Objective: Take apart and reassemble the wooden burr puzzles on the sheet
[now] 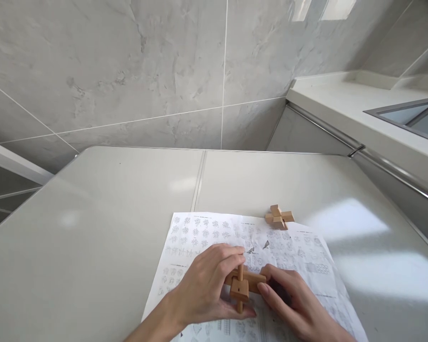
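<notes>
Both hands meet on a small wooden interlocking puzzle (243,282) made of crossed sticks. My left hand (207,285) curls round its left side, fingers above and thumb below. My right hand (292,304) grips its right end with thumb and fingers. The puzzle sits just above a printed instruction sheet (199,237) with many small diagrams, lying on the pale table (110,213). A second, assembled wooden cross puzzle (279,217) rests at the sheet's far right corner, apart from both hands.
Grey marbled floor tiles (146,71) spread beyond the table's far edge. A seam (199,180) runs down the table's middle. To the right stand a white ledge (342,104) and a metal-framed window (410,116). Sunlight patches fall on the table's right side.
</notes>
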Tool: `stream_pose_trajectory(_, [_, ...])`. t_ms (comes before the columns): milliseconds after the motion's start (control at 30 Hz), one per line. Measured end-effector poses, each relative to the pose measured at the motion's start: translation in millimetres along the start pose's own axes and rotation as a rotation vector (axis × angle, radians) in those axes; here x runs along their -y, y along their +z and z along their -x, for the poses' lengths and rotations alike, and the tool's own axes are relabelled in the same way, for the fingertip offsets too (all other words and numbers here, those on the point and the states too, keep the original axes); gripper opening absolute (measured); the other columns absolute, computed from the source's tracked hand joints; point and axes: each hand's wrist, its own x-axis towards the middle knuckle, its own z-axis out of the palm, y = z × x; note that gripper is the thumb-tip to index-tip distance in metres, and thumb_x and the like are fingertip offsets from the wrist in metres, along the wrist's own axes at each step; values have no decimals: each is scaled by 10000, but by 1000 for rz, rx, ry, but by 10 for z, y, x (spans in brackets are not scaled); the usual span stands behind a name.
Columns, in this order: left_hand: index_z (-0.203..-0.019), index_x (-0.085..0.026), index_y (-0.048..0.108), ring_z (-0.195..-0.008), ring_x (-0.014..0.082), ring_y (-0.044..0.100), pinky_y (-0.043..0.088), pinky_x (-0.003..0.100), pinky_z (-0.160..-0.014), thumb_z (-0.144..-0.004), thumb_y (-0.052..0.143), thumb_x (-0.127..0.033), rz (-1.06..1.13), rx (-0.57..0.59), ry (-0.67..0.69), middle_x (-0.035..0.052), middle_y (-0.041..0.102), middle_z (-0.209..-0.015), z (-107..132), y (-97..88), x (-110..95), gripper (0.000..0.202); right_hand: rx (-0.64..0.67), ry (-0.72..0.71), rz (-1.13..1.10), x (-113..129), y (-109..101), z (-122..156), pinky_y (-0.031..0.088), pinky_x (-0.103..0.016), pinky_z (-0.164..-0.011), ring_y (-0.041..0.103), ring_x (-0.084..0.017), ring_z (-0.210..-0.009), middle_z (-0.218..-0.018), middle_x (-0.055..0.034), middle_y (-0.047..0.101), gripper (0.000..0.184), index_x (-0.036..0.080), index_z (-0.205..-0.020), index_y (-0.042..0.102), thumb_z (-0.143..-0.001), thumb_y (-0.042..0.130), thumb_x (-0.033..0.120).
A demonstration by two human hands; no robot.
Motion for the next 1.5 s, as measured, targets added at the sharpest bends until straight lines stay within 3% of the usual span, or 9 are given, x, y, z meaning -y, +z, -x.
stream_pose_trajectory(167, [-1633, -350, 281, -1233, 355, 730, 622, 517, -1055, -806, 956, -541, 101, 35, -28, 141, 695, -1393, -1, -19, -12, 1084, -74, -118, 106, 0, -8, 35, 398, -268, -537, 496, -147, -571, -700, 27, 554, 390, 251, -838, 466, -1173, 406, 440])
stream_pose_trajectory(233, [-1648, -398, 259, -1353, 397, 655, 573, 563, -1127, -681, 1036, -540, 231, 81, -154, 145, 622, -1491, 5, -51, -34, 1249, -84, -162, 171, -22, -5, 70, 437, -272, -564, 530, -150, -588, -727, 24, 574, 335, 249, -887, 501, -1177, 416, 392])
stream_pose_trajectory(367, [-1684, -363, 291, -1542, 498, 447, 428, 665, -1243, -444, 1108, -569, 505, 192, -544, 202, 410, -1692, 9, -134, -70, 1498, -93, -269, 260, -66, -4, 120, 500, -285, -638, 577, -150, -611, -776, 21, 611, 203, 247, -1011, 548, -1175, 437, 293])
stream_pose_trajectory(533, [-1654, -377, 417, -1528, 490, 465, 357, 692, -1267, -436, 1107, -543, 614, 313, -718, 150, 543, -1631, 13, -175, -70, 1410, -120, -368, 258, -83, -39, 119, 503, -306, -657, 649, -159, -649, -839, -6, 681, 135, 239, -1130, 574, -1162, 443, 226])
stream_pose_trajectory(733, [-1598, -351, 498, -1435, 462, 555, 391, 661, -1245, -501, 1068, -490, 631, 297, -679, 121, 641, -1509, -24, -159, -88, 1243, -131, -393, 273, -68, -55, 96, 508, -321, -647, 696, -172, -666, -863, -21, 712, 167, 232, -1161, 582, -1116, 450, 142])
stream_pose_trajectory(967, [-1416, -331, 582, -1180, 345, 670, 513, 555, -1108, -569, 1026, -397, 642, 189, -557, 72, 665, -1319, -132, -161, -97, 958, -288, -437, 332, 1, -20, 8, 452, -285, -503, 656, -159, -559, -795, -18, 714, 177, 219, -1114, 591, -1082, 474, 90])
stream_pose_trajectory(1100, [-1406, -334, 569, -1177, 341, 668, 518, 550, -1094, -563, 1032, -375, 633, 194, -532, 69, 662, -1316, -120, -141, -85, 963, -259, -412, 306, -10, 7, -10, 465, -276, -500, 614, -147, -513, -765, 8, 696, 159, 228, -1131, 577, -1092, 473, 115])
stream_pose_trajectory(1233, [-1402, -308, 581, -1222, 367, 658, 532, 545, -1091, -551, 1040, -481, 625, 229, -555, 96, 664, -1339, -95, -114, -68, 983, -236, -374, 234, -18, 48, 5, 500, -270, -533, 675, -158, -570, -783, 12, 717, 149, 241, -1146, 574, -1108, 477, 135])
stream_pose_trajectory(1500, [-1399, -298, 569, -1132, 345, 681, 537, 544, -1050, -570, 1008, -451, 598, 160, -469, 82, 665, -1278, -91, -74, -49, 950, -335, -402, 248, 42, 63, -22, 507, -272, -523, 666, -163, -544, -763, -2, 739, 128, 232, -1111, 604, -1101, 525, 132])
